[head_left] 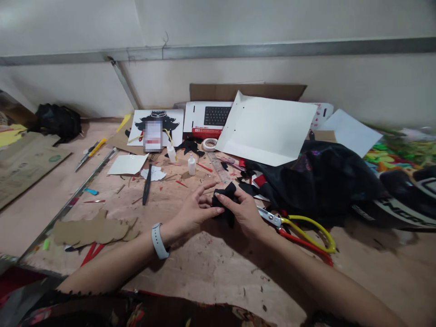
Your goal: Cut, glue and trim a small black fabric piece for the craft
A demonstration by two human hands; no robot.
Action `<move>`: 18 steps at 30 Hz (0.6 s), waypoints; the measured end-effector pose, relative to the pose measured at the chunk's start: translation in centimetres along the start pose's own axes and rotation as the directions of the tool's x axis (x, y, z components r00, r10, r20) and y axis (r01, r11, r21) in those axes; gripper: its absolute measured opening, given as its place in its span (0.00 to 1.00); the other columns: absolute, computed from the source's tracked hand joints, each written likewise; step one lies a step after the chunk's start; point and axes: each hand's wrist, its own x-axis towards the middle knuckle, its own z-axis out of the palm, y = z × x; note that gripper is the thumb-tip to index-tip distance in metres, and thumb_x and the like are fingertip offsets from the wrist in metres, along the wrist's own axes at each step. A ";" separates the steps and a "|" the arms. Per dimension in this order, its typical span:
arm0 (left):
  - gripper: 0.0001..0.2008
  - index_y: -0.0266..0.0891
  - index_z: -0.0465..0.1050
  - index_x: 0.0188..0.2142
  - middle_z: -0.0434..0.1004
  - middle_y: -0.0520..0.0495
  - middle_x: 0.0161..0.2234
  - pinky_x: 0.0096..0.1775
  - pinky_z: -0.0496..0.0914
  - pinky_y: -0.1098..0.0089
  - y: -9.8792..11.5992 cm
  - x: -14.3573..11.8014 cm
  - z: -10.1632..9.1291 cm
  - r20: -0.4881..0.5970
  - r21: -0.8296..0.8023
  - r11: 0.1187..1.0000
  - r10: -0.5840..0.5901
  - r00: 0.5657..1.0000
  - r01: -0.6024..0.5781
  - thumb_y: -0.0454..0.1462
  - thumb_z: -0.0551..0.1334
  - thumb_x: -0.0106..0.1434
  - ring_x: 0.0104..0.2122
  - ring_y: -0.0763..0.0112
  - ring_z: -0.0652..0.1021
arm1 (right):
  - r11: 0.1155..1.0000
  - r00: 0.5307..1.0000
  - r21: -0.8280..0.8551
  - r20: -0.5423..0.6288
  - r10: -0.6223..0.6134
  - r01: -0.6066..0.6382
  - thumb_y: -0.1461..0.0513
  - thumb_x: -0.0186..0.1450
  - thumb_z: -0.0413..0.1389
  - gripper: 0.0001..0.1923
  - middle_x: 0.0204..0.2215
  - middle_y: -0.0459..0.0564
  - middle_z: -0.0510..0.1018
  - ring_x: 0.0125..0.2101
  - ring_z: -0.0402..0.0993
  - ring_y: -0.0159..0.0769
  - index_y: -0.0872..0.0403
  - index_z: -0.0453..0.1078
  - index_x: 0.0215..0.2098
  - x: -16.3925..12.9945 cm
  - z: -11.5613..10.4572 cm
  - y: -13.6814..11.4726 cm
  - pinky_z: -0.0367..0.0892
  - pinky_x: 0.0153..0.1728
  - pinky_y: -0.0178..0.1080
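Note:
A small piece of black material (225,215), folded or crumpled, is held above the table in front of me. My right hand (242,210) grips it from the right, thumb across its face. From the left, my left hand (196,206) meets its edge with the thumb and fingers; the hidden contact keeps me from seeing how firmly. Beside my right wrist lies a pair of scissors (279,221) with one yellow and one red handle. Two small white bottles stand beyond my hands, one of them a squeeze bottle (191,165).
A large white sheet (267,129) leans on a keyboard box (200,119) at the back. Black fabric (316,181) is heaped at right. Cut cardboard (95,229), a yellow utility knife (97,148), a tape roll (209,144) and scraps lie about. A metal strip (73,200) crosses at left.

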 end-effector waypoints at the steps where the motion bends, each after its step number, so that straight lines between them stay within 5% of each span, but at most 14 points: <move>1: 0.41 0.40 0.63 0.59 0.76 0.54 0.26 0.36 0.69 0.71 -0.1 0.0 0.0 -0.007 0.001 1.000 0.005 1.000 -0.005 0.34 0.75 0.46 0.28 0.74 0.76 | 1.000 1.000 0.012 -0.011 -0.005 0.005 0.55 0.54 0.68 0.14 0.33 0.47 0.79 0.33 0.73 0.36 0.52 0.76 0.36 0.0 0.0 0.1 0.68 0.37 0.40; 18: 0.37 0.38 0.63 0.55 0.75 0.54 0.27 0.36 0.69 0.71 -1.0 0.3 0.0 -0.046 -0.080 0.996 -0.031 0.998 0.028 0.32 0.74 0.46 0.28 0.74 0.76 | 0.997 0.996 -0.061 -0.075 -0.056 0.052 0.54 0.55 0.66 0.16 0.36 0.48 0.80 0.36 0.74 0.38 0.51 0.77 0.39 0.2 -0.2 0.9 0.69 0.39 0.41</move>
